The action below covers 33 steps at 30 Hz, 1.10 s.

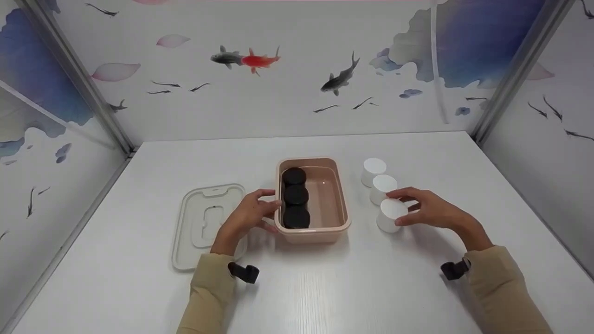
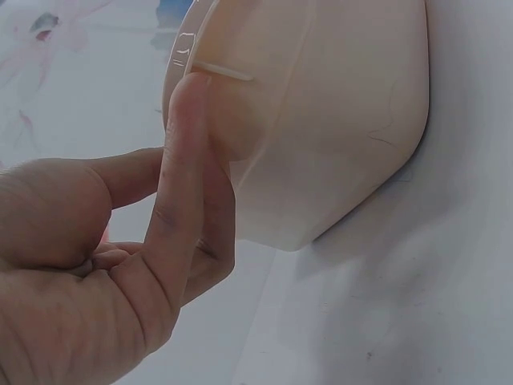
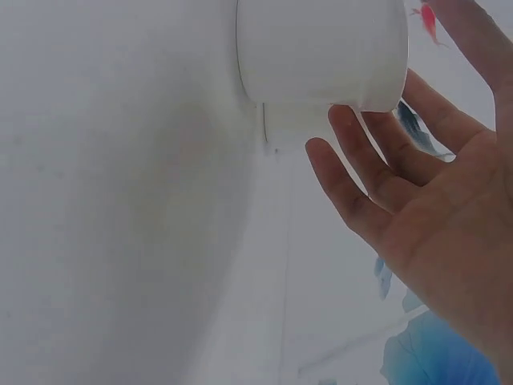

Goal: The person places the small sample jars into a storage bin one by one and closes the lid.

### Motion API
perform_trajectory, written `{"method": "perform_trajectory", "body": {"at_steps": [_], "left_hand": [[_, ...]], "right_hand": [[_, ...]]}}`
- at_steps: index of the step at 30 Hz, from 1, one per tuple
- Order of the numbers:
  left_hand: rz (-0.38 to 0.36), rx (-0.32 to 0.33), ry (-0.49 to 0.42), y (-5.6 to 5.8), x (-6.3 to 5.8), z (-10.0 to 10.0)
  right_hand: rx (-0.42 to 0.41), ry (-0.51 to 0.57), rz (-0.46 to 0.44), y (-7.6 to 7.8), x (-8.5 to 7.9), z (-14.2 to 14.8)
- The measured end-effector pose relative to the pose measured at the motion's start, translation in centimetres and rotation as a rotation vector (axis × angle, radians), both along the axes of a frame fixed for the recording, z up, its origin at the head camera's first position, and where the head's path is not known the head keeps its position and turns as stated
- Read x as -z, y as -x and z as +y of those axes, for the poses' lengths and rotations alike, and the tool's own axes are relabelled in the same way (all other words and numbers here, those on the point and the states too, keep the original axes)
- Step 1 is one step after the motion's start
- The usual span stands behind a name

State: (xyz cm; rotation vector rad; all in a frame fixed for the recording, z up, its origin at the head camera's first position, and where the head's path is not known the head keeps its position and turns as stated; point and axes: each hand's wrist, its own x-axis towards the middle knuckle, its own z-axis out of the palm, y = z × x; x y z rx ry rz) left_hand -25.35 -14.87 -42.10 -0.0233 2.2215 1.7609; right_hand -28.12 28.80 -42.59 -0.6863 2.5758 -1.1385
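A pink rectangular bin (image 1: 325, 230) stands mid-table with three black round-lidded jars (image 1: 296, 217) in a row along its left side. My left hand (image 1: 253, 211) holds the bin's left rim, thumb on top and fingers below, as the left wrist view also shows the bin's outer wall (image 2: 345, 104). On the right, my right hand (image 1: 429, 208) has thumb and fingers around the nearest white jar (image 1: 392, 215), which stands upright. Behind it are a middle white jar (image 1: 383, 188) and a far white jar (image 1: 373, 170). Lower fingers (image 3: 353, 188) are spread in the right wrist view.
A pale grey-green lid (image 1: 185, 232) lies flat on the white table (image 1: 325, 287), left of the bin and partly under my left arm. Printed panels with fish (image 1: 341, 81) wall the back and sides. Metal posts (image 1: 519, 69) stand at the corners.
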Motion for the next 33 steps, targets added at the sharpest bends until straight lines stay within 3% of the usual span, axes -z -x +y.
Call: {"method": "perform_trajectory", "body": {"at_steps": [17, 27, 33], "left_hand": [[-0.003, 0.002, 0.005, 0.2, 0.2, 0.0], [-0.01, -0.012, 0.002, -0.1, -0.1, 0.0], [-0.007, -0.011, -0.01, -0.1, -0.1, -0.1]], "right_hand": [[0.037, -0.035, -0.046, -0.2, 0.3, -0.7], [0.079, 0.04, -0.024, -1.1, -1.2, -2.0], [0.046, 0.124, 0.026, -2.1, -2.2, -3.4]]}}
